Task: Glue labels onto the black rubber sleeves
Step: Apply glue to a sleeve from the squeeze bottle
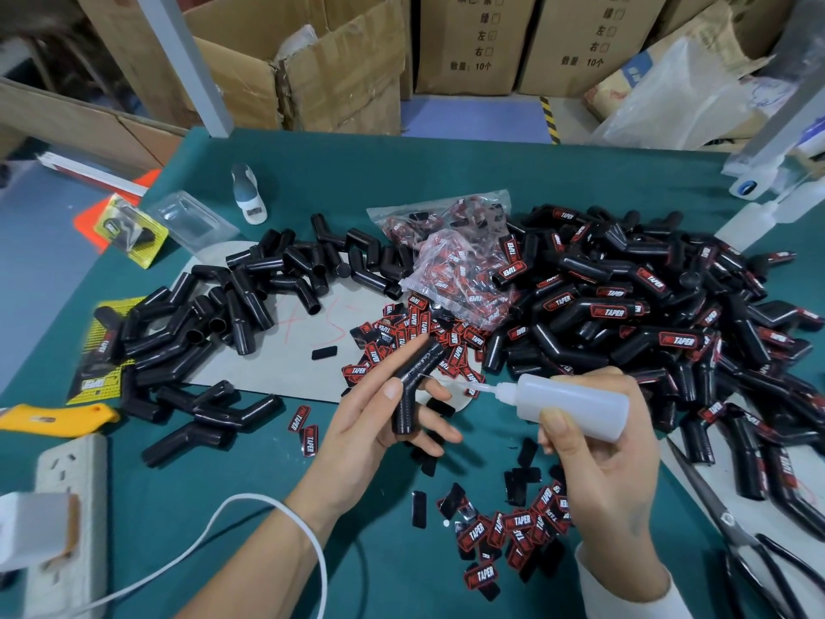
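Left hand (370,422) held one bent black sleeve (413,388) above the green table (268,475): thumb pressed on its elbow, index finger laid along the upper leg, remaining fingers (439,433) spread behind the lower leg. Right hand (598,444) was wrapped around the glue bottle (571,402), just right of the sleeve, nozzle pointing left at its elbow. Loose red-black labels (500,536) lay below the sleeve; labelled sleeves pile (647,314) sat to its right.
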`<state>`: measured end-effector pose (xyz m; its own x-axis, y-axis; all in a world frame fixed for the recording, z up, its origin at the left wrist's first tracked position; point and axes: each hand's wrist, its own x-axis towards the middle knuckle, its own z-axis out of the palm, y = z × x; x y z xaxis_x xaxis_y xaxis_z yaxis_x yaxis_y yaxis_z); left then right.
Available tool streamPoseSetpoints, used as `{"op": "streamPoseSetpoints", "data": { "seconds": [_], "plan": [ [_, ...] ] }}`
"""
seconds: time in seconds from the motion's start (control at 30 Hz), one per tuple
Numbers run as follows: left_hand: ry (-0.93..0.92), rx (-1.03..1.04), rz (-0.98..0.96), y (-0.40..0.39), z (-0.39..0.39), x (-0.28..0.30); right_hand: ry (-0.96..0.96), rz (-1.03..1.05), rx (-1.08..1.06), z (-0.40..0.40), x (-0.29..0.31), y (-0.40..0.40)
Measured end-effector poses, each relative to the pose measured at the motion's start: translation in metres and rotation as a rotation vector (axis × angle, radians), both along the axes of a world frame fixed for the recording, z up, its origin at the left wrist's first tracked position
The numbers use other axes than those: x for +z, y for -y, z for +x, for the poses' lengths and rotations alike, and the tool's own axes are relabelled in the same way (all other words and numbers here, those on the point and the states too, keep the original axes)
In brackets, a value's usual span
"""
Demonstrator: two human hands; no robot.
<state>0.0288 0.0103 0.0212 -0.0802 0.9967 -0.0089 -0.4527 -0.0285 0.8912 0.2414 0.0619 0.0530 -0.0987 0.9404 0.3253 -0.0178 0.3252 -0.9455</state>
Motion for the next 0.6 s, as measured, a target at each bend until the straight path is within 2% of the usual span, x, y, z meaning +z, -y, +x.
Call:
{"op": "streamPoseSetpoints", "data": {
  "seconds": [0.6],
  "plan": [
    [-0.049,-0.016,0.018,-0.0009,-0.0029,-0.0089,0.023,-0.038,0.005,0.0004,-0.0013,0.0021]
  ]
}}
